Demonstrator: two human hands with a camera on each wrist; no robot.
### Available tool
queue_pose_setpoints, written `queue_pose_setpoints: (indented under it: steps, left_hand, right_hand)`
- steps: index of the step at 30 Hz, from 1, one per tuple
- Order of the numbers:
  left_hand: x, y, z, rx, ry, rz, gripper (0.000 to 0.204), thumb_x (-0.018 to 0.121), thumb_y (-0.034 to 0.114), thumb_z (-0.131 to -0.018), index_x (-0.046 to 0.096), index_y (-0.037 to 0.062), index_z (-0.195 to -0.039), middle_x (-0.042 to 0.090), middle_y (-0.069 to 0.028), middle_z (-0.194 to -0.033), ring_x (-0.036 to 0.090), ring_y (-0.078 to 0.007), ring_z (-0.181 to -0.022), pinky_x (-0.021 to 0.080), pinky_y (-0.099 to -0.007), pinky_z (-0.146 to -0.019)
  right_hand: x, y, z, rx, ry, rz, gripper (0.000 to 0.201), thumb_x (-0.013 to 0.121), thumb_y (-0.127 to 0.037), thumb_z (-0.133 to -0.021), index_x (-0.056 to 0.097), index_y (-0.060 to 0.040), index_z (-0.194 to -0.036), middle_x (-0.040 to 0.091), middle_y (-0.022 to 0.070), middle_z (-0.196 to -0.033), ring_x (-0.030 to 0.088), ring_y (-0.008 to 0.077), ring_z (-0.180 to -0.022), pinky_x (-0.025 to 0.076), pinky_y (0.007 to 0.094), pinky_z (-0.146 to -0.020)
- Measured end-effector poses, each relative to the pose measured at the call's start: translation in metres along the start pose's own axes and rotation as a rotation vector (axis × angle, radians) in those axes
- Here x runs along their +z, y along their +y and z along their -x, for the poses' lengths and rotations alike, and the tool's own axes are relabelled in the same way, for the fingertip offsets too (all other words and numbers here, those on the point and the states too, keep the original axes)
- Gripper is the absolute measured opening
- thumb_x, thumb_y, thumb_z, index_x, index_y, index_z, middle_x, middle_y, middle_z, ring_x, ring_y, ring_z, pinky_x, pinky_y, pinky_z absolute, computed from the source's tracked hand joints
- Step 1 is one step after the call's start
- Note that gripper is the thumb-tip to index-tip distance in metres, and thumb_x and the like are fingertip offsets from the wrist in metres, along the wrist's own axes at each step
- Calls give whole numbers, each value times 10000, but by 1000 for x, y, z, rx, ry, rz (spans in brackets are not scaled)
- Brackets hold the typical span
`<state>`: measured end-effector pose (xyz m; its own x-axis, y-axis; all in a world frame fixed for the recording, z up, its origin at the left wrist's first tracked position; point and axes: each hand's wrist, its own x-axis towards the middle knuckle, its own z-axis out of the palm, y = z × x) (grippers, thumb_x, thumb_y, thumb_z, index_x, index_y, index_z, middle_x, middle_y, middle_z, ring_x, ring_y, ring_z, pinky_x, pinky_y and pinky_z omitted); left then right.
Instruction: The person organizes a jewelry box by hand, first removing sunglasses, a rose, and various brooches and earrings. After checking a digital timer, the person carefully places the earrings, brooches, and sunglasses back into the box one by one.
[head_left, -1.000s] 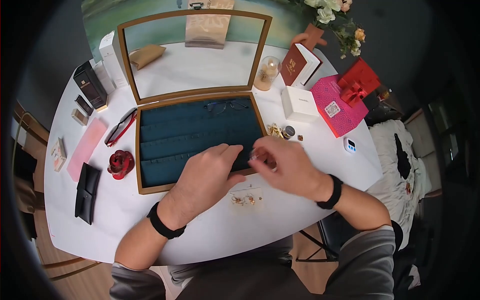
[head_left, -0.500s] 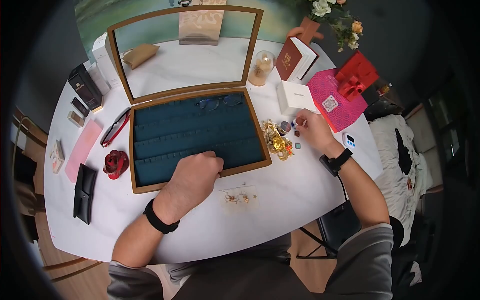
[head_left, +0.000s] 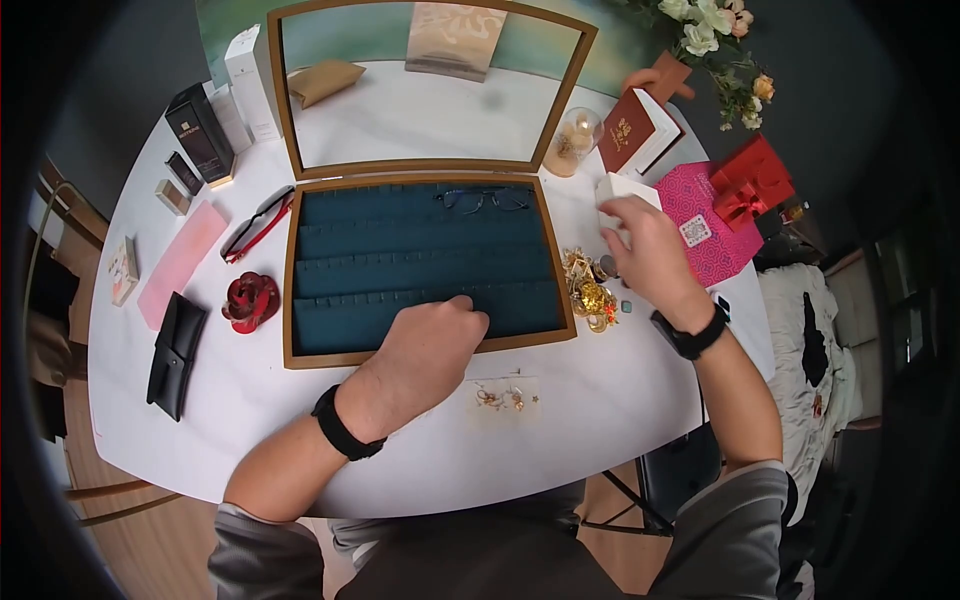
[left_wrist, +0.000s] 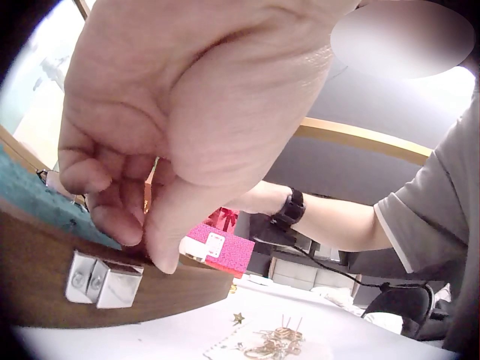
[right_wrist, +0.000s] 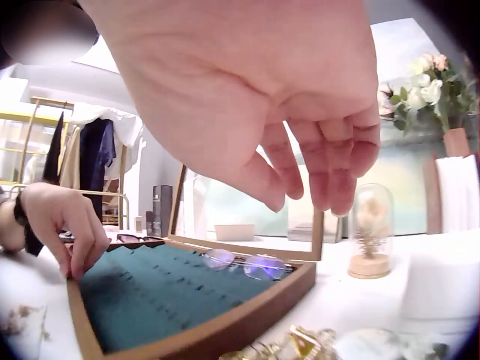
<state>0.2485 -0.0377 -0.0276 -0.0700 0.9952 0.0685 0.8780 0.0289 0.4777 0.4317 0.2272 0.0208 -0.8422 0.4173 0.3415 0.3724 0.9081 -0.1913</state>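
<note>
Display case (head_left: 340, 361), its framed lid (head_left: 435, 168) raised, lies on the white table (head_left: 420, 480) directly in front of the person, with eyeglasses (head_left: 462, 202) in the far right part of its dark green lining. The step in hand looks like sorting small ornaments beside it: the right hand (head_left: 655, 255) is over the table just right of the case, near the gold jewelry (head_left: 595, 297) and the small jar (head_left: 606, 267), partly covering the white box (head_left: 634, 188). If something there is to be picked up, the next move calls for lowering the fingertips and bringing thumb and forefinger together without scattering the loose pieces.

The right palm faces down, fingers loosely bent and a little apart, thumb separate, with nothing between them in the right wrist view. The left hand (head_left: 425, 345) is at the front rim, near the metal clasp (left_wrist: 116, 281), its wrist above the near table edge. Its fingers curl downward, thumb close beside them (whether they pinch the rim or a small piece, I cannot tell). The earrings (head_left: 490, 399) lie on their card, nearer the person than the case.
</note>
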Motion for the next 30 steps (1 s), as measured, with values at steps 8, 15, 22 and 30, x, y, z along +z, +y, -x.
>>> queue_pose_setpoints:
  steps: [8, 15, 22, 30]
  left_hand:
    - [1, 0, 1, 18, 15, 16, 56, 716, -48, -881, 721, 6, -897, 691, -171, -982, 735, -406, -891, 607, -467, -790]
    - [1, -3, -1, 56, -11, -10, 130, 664, -104, -834, 723, -14, -906, 699, -193, -963, 747, -392, -913, 627, -446, -792]
    - [-18, -25, -6, -65, 67, 57, 93, 780, 90, -890, 755, 43, -966, 752, -167, -1028, 746, -391, -991, 610, -483, -872]
    - [-66, -38, -12, -150, 570, 353, 297, 832, 70, -931, 717, -20, -1190, 762, -123, -1080, 728, -203, -867, 576, -353, -744]
  right_hand:
    - [84, -45, -93, -318, -95, 106, 205, 786, -53, -884, 739, -35, -1083, 702, 151, -1078, 679, 379, -1080, 539, 485, -934]
    - [109, -52, -119, -310, -197, 220, 72, 770, -72, -875, 747, -42, -936, 717, 135, -944, 701, 378, -969, 541, 484, -872]
    - [67, -82, -103, -299, 17, -59, 83, 770, -54, -903, 715, -3, -938, 736, 173, -854, 719, 388, -792, 559, 446, -706]
    - [3, -131, -60, -94, 49, -511, 95, 773, -55, -909, 715, 10, -946, 722, 181, -819, 688, 356, -696, 536, 407, -648]
